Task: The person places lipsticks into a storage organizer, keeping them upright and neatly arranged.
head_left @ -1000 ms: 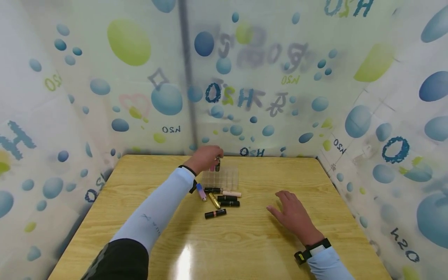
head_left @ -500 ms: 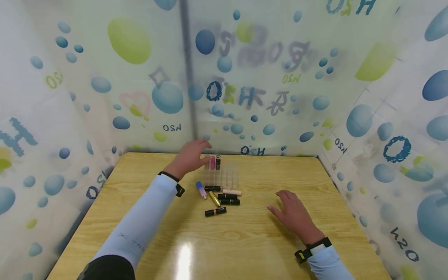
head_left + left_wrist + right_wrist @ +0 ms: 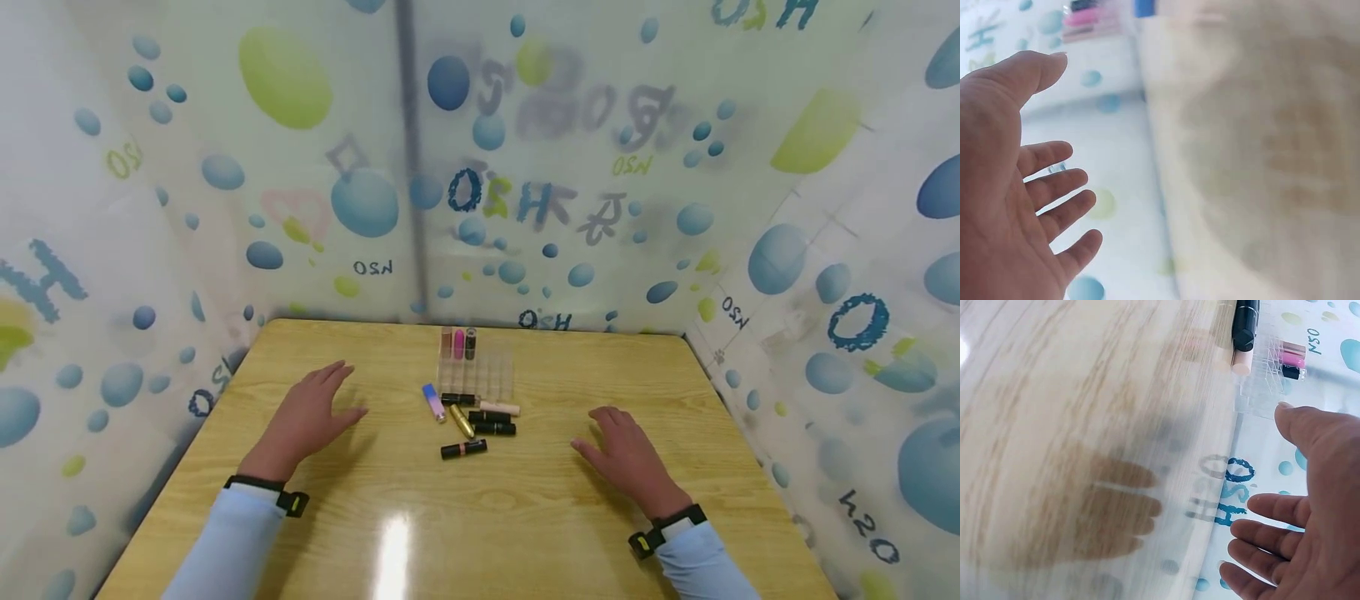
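Both hands are bare and hold nothing. My left hand hovers over the left of the table, fingers spread and thumb apart. Over the right side, my right hand has relaxed, extended fingers. Between them stands a clear compartment organizer. Its back row holds a brownish lipstick tube, a pink one and a black one. In front lie a blue-purple tube, a gold tube, a pale pink tube and several black tubes, the nearest black tube set apart from the others.
The wooden table is glossy and reflects light and the hands. A patterned curtain with blue and green spots stands right behind its far edge, and similar sheets flank both sides.
My left hand has let go of a tube in the organizer's back row and drawn back to the left and nearer. The right hand has stayed in place.
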A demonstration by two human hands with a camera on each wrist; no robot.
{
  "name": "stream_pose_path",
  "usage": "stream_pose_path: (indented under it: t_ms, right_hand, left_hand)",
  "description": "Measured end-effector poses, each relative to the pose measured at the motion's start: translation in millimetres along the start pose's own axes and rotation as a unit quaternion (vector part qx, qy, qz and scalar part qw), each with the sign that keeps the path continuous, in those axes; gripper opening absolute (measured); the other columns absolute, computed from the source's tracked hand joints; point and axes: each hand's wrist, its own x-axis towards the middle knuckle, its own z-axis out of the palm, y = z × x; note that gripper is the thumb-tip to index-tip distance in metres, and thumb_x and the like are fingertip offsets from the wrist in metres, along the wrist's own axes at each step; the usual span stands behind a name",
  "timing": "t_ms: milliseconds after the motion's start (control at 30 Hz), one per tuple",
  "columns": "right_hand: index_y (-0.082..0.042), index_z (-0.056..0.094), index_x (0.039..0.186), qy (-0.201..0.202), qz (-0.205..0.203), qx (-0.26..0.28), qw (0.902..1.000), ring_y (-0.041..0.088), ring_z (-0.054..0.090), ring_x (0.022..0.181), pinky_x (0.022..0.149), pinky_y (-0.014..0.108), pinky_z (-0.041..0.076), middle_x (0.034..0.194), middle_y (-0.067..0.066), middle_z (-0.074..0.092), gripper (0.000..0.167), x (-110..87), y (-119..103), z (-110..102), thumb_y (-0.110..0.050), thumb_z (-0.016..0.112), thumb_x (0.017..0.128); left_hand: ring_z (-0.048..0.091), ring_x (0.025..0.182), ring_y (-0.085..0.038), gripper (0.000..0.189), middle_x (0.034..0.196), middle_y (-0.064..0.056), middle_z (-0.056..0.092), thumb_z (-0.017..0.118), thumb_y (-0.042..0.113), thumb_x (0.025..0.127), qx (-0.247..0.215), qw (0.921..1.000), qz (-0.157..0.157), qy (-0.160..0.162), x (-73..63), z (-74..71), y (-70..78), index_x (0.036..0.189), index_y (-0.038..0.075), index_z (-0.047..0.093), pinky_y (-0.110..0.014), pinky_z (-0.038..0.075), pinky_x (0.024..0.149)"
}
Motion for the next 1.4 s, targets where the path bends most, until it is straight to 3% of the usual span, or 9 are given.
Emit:
stream_pose_path:
  t_ms: [100,233,600,700,833,1000,1200,1400]
  right_hand:
    - [0.007,0.064,0.141,-0.002,0.004,-0.004,1.0,0.048,0.06,0.134,0.111,0.067,0.05,0.142,0.028,0.064,0.059,-0.1,-0.7,0.1,-0.036,0.08,0.104]
    - [0.006,0.064,0.14,-0.006,0.009,-0.008,0.9999,0.048,0.06,0.134,0.111,0.066,0.05,0.142,0.026,0.064,0.058,0.3,-0.2,1.6,-0.038,0.079,0.105]
    - [0.006,0.064,0.141,-0.016,0.001,0.004,0.9999,0.047,0.061,0.134,0.113,0.065,0.049,0.143,0.026,0.064,0.057,5.9,-5.8,2.5,-0.034,0.08,0.104]
    - [0.003,0.063,0.144,-0.037,-0.023,0.024,0.9988,0.043,0.063,0.133,0.112,0.062,0.051,0.143,0.022,0.065,0.055,19.0,-17.3,8.7,-0.03,0.08,0.105]
    - [-0.001,0.063,0.146,-0.083,-0.084,0.041,0.9922,0.037,0.065,0.131,0.108,0.057,0.055,0.141,0.016,0.067,0.048,42.1,-37.9,22.2,-0.025,0.079,0.106]
    - [-0.004,0.065,0.142,-0.116,-0.149,0.021,0.9818,0.03,0.067,0.126,0.107,0.051,0.056,0.134,0.01,0.068,0.041,63.6,-57.5,40.6,-0.019,0.078,0.106]
    - [-0.009,0.068,0.131,-0.118,-0.155,-0.018,0.9808,0.021,0.069,0.107,0.093,0.045,0.06,0.119,0.003,0.069,0.032,73.7,-71.5,51.2,-0.022,0.081,0.104]
    - [-0.009,0.069,0.119,-0.103,-0.177,-0.026,0.9785,0.023,0.069,0.102,0.089,0.045,0.06,0.112,0.005,0.07,0.023,73.4,-77.6,52.4,-0.016,0.082,0.102]
  left_hand:
    - [0.043,0.148,-0.06,0.082,0.168,-0.033,0.041,0.077,0.044,0.105,-0.001,0.9998,-0.02,-0.005,-15.5,3.1,-6.3,0.163,-0.004,0.046,-0.077,0.038,0.117]
    - [0.044,0.146,-0.062,0.084,0.167,-0.035,0.04,0.076,0.046,0.105,0.0,0.9994,-0.033,-0.008,-25.1,7.3,-8.9,0.163,-0.005,0.045,-0.079,0.04,0.114]
    - [0.043,0.148,-0.061,0.083,0.168,-0.034,0.039,0.076,0.043,0.105,-0.004,0.9996,-0.027,-0.002,-25.4,10.2,-7.9,0.165,-0.004,0.043,-0.078,0.038,0.116]
    - [0.043,0.147,-0.061,0.083,0.168,-0.035,0.039,0.077,0.042,0.105,-0.001,0.9997,-0.026,0.001,-26.2,8.8,-7.6,0.164,-0.005,0.044,-0.078,0.038,0.115]
    - [0.043,0.147,-0.062,0.083,0.168,-0.035,0.04,0.077,0.042,0.104,-0.004,0.9997,-0.023,0.006,-26.8,8.4,-7.4,0.164,-0.005,0.044,-0.079,0.039,0.115]
    - [0.043,0.147,-0.062,0.081,0.168,-0.035,0.04,0.077,0.041,0.105,-0.005,0.9998,-0.018,0.009,-25.7,9.6,-6.0,0.164,-0.003,0.045,-0.079,0.039,0.115]
    - [0.042,0.147,-0.062,0.082,0.168,-0.035,0.039,0.077,0.041,0.105,-0.012,0.9996,-0.023,0.01,-27.1,9.9,-5.8,0.165,-0.003,0.044,-0.08,0.039,0.114]
    - [0.042,0.148,-0.062,0.084,0.169,-0.035,0.038,0.076,0.043,0.105,-0.016,0.9994,-0.031,0.007,-28.0,10.6,-10.2,0.165,-0.004,0.042,-0.08,0.039,0.114]
